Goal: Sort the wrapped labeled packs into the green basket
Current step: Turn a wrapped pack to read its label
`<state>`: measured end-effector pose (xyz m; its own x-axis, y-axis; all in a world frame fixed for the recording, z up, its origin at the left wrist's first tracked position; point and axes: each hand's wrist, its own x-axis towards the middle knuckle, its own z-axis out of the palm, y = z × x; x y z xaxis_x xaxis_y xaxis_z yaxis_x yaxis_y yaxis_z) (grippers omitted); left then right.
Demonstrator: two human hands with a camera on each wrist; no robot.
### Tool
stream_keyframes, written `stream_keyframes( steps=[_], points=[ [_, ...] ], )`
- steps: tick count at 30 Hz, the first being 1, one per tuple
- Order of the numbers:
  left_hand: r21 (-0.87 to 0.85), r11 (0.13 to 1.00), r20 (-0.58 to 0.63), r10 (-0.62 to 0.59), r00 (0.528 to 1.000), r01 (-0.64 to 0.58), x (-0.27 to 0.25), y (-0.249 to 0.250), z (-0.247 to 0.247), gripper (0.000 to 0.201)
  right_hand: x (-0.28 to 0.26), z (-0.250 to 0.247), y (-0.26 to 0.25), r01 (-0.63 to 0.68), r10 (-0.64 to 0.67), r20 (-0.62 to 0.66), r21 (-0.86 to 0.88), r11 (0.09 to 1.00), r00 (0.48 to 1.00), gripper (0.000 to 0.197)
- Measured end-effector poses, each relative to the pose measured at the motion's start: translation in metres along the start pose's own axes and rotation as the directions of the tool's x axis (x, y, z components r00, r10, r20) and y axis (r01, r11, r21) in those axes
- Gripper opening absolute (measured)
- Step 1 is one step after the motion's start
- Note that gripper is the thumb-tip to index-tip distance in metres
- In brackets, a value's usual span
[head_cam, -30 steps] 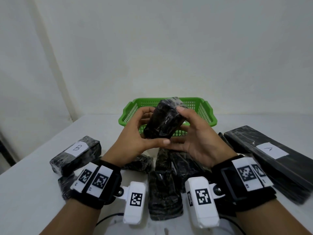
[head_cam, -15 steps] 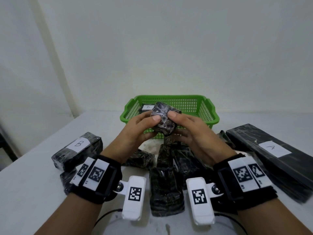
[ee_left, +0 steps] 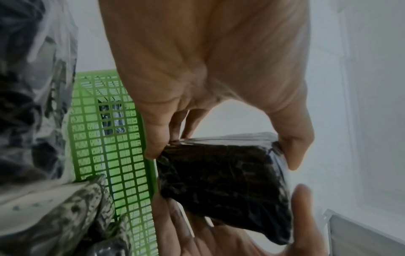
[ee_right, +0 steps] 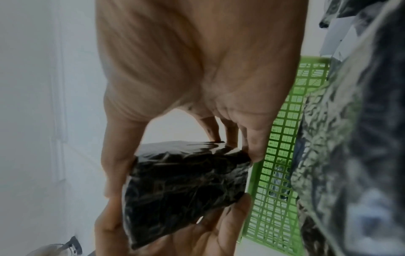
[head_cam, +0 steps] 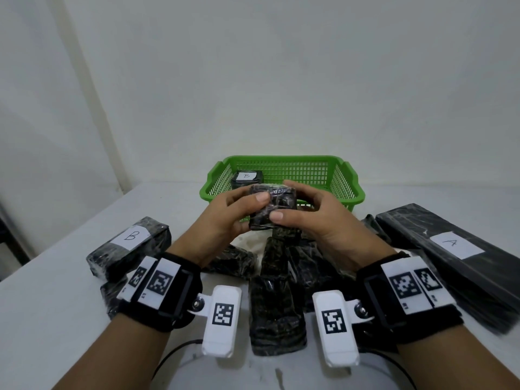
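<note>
A small black wrapped pack [head_cam: 272,207] is pinched between both sets of fingers: left hand [head_cam: 222,218] w/ thumb on the near face and fingers [ee_left: 157,138] curled over the far side, right hand [head_cam: 323,220] mirrored, thumb low on the near face, fingers [ee_right: 252,138] curled on the far edge. The pack is held off the bench, just in front of the green basket [head_cam: 349,190] near wall; no label is seen on the faces shown. The basket sits toward the bench's far edge, centre; one pack marked B [head_cam: 247,178] is lodged in its left part. Under the wrists, a heap of unlabelled-looking black packs [head_cam: 277,302] is spread mid-bench toward the near edge. A B-marked pack [head_cam: 132,246] lies toward the left edge; a long flat pack marked A [head_cam: 455,249] lies toward the right edge. Wrist straps w/ printed markers [head_cam: 160,285] are worn on both arms.
</note>
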<state>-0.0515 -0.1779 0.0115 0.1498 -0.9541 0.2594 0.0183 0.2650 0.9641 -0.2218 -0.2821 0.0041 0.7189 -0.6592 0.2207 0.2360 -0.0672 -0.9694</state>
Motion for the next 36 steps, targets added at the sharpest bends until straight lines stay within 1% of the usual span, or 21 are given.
stream_keyframes(
  steps=[2, 6, 8, 10, 13, 14, 15, 16, 17, 18, 20, 21, 24, 25, 26, 28, 29, 30, 32, 34, 36],
  points=[
    [-0.009, 1.000, -0.023, 0.016, 1.000, -0.016, 0.001, -0.001, -0.001, 0.066, -0.001, 0.002, -0.002, -0.019, 0.019, -0.003, 0.019, 1.000, 1.000, 0.101],
    [-0.021, 1.000, 0.038, -0.021, 0.999, 0.022, -0.001, 0.000, -0.003, 0.075, 0.002, 0.003, -0.005, 0.000, 0.003, -0.099, 0.030, 1.000, 0.995, 0.100],
    [-0.006, 1.000, 0.007, -0.011, 1.000, 0.011, 0.002, -0.001, -0.004, 0.076, 0.001, 0.002, -0.005, -0.002, 0.005, -0.084, 0.035, 0.999, 0.996, 0.099],
    [-0.032, 0.999, -0.025, 0.025, 0.999, -0.025, 0.003, -0.004, -0.005, 0.077, 0.000, 0.002, -0.003, -0.026, 0.027, -0.046, 0.020, 0.999, 0.999, 0.106],
    [-0.063, 0.998, 0.032, 0.018, 0.999, -0.016, 0.001, -0.003, -0.006, 0.086, 0.000, -0.001, -0.002, -0.022, 0.019, -0.042, -0.062, 0.998, 0.999, 0.127],
    [-0.054, 0.999, 0.032, 0.010, 0.999, -0.009, 0.001, -0.002, -0.006, 0.086, 0.000, -0.002, -0.002, -0.018, 0.015, -0.037, -0.085, 0.996, 0.999, 0.130],
    [-0.046, 0.999, 0.013, 0.010, 1.000, -0.010, 0.001, -0.002, -0.006, 0.084, 0.000, -0.002, -0.002, -0.017, 0.015, -0.030, -0.090, 0.996, 0.999, 0.130],
    [-0.045, 0.999, -0.011, 0.019, 1.000, -0.019, 0.002, -0.002, -0.007, 0.082, -0.001, -0.001, -0.003, -0.022, 0.021, -0.020, -0.072, 0.997, 1.000, 0.124],
    [-0.041, 0.999, -0.031, 0.031, 0.999, -0.032, 0.003, -0.003, -0.009, 0.081, -0.002, 0.001, -0.005, -0.032, 0.032, -0.007, -0.038, 0.999, 0.999, 0.115],
    [-0.029, 0.998, -0.047, 0.046, 0.998, -0.048, 0.003, -0.003, -0.009, 0.082, -0.004, 0.003, -0.008, -0.046, 0.046, 0.009, -0.003, 0.999, 0.999, 0.101],
    [0.017, 0.997, -0.040, 0.077, 0.996, -0.077, 0.003, -0.003, -0.010, 0.092, -0.008, 0.007, -0.015, -0.081, 0.080, 0.028, 0.018, 0.997, 0.996, 0.068],
    [0.033, 0.996, -0.026, 0.081, 0.996, -0.081, 0.004, -0.004, -0.010, 0.098, -0.009, 0.007, -0.017, -0.097, 0.097, 0.024, 0.014, 0.995, 0.995, 0.056],
    [0.056, 0.995, 0.018, 0.080, 0.997, -0.081, 0.004, -0.006, -0.009, 0.108, -0.007, 0.006, -0.015, -0.119, 0.119, -0.058, 0.011, 0.993, 0.991, 0.035],
    [0.049, 0.996, 0.018, 0.068, 0.998, -0.069, 0.004, -0.006, -0.008, 0.109, -0.005, 0.005, -0.013, -0.109, 0.109, -0.091, 0.007, 0.994, 0.990, 0.033],
    [0.031, 0.998, 0.002, 0.054, 0.999, -0.054, 0.004, -0.005, -0.005, 0.104, -0.004, 0.004, -0.011, -0.099, 0.098, -0.117, 0.001, 0.995, 0.988, 0.037],
    [0.012, 0.999, -0.042, 0.032, 0.999, -0.031, 0.004, -0.002, -0.001, 0.078, -0.003, 0.002, -0.010, -0.076, 0.075, -0.139, -0.005, 0.997, 0.988, 0.051],
    [0.021, 0.999, -0.076, 0.027, 0.997, -0.026, 0.004, -0.001, 0.001, 0.064, -0.003, 0.000, -0.009, -0.064, 0.062, -0.131, -0.010, 0.998, 0.989, 0.056],
    [0.050, 0.998, -0.118, 0.033, 0.993, -0.027, 0.005, 0.000, 0.002, 0.054, -0.003, 0.000, -0.009, -0.055, 0.051, -0.113, -0.025, 0.998, 0.992, 0.059],
    [0.109, 0.993, -0.169, 0.072, 0.983, -0.054, 0.005, -0.001, -0.002, 0.053, -0.004, -0.001, -0.010, -0.046, 0.040, -0.074, -0.071, 0.996, 0.996, 0.063],
    [0.146, 0.985, -0.191, 0.122, 0.974, -0.095, 0.004, 0.001, -0.005, 0.061, -0.004, 0.000, -0.012, -0.048, 0.042, -0.058, -0.112, 0.993, 0.997, 0.062],
    [0.161, 0.974, -0.201, 0.191, 0.961, -0.160, 0.003, 0.002, -0.006, 0.072, -0.005, 0.002, -0.017, -0.077, 0.071, -0.051, -0.117, 0.990, 0.996, 0.061]
  ],
)
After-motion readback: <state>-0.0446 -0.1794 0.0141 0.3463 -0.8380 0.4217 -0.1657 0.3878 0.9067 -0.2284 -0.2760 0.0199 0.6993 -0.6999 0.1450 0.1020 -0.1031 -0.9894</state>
